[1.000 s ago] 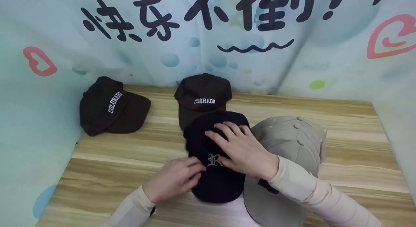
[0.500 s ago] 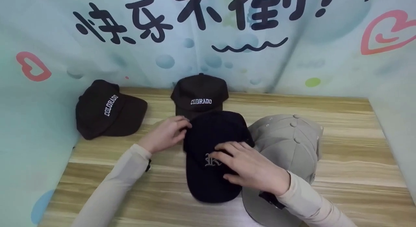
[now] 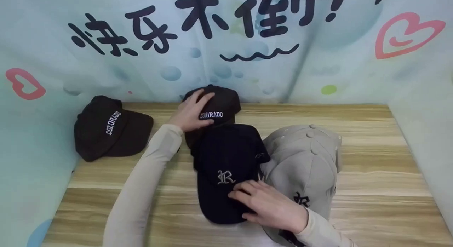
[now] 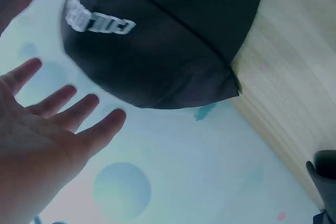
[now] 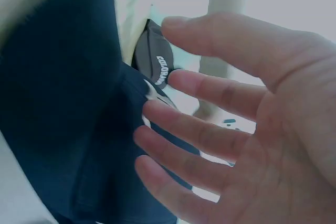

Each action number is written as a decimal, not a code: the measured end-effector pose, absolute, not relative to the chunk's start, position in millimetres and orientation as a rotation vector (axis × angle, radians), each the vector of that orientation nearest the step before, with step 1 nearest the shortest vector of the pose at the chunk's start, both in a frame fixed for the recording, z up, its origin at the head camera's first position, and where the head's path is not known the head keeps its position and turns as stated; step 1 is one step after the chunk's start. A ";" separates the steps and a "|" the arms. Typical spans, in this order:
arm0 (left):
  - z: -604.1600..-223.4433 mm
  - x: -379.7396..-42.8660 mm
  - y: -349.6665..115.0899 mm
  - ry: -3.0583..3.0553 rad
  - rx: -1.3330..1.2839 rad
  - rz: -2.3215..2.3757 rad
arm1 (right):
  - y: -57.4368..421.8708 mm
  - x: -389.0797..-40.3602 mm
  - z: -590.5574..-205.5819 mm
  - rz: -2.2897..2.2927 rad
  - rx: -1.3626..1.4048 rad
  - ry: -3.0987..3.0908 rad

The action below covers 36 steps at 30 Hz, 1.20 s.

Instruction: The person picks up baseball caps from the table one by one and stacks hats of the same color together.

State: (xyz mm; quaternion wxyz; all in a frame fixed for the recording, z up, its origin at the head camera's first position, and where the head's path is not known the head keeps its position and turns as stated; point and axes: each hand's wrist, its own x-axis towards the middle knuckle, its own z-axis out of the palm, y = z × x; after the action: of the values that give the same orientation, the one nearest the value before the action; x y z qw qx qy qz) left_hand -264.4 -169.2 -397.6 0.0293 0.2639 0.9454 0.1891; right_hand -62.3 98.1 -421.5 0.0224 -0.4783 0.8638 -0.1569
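Note:
In the head view, a dark brown cap lettered COLORADO (image 3: 226, 100) stands at the back middle. My left hand (image 3: 191, 114) is over its left side, fingers spread; the left wrist view shows the fingertips (image 4: 113, 120) near the crown, and contact is unclear. In front lies a navy cap (image 3: 226, 148) with an R emblem, overlapping the brown cap's brim. My right hand (image 3: 270, 204) hovers over or rests lightly on the navy brim's right side, its fingers extended. The right wrist view shows those fingers beside the navy cap (image 5: 63, 103), gripping nothing.
A second brown COLORADO cap (image 3: 101, 133) sits at the table's left rear. Several nested grey caps (image 3: 304, 165) stand right of the navy cap, partly behind the right hand. A printed cloth backdrop (image 3: 170, 63) borders the wooden table (image 3: 371, 151).
My left hand has moved from the navy cap's left side up and back to the middle brown cap. My right hand has slid from the navy crown down towards its brim. The view has shifted slightly.

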 end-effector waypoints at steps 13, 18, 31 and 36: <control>-413.5 -314.1 -164.3 2.860 0.444 0.431 | 110.0 -63.6 -437.0 -0.436 -1.467 2.683; -416.1 -315.0 -168.3 2.883 0.415 0.496 | 116.5 -69.2 -441.0 -0.430 -1.537 2.687; -386.8 -309.7 -184.7 2.778 0.204 0.960 | 119.6 -75.0 -445.2 -0.514 -1.565 2.700; -368.3 -305.0 -186.5 2.649 0.061 0.973 | 119.0 -76.6 -445.6 -0.535 -1.580 2.705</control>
State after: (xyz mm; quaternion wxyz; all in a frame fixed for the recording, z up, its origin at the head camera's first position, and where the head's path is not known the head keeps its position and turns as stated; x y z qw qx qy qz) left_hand -305.0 -186.5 -368.3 0.1589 0.0214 0.9265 0.3404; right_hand -76.6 119.0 -445.6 -0.0181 -0.4971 0.8510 -0.1685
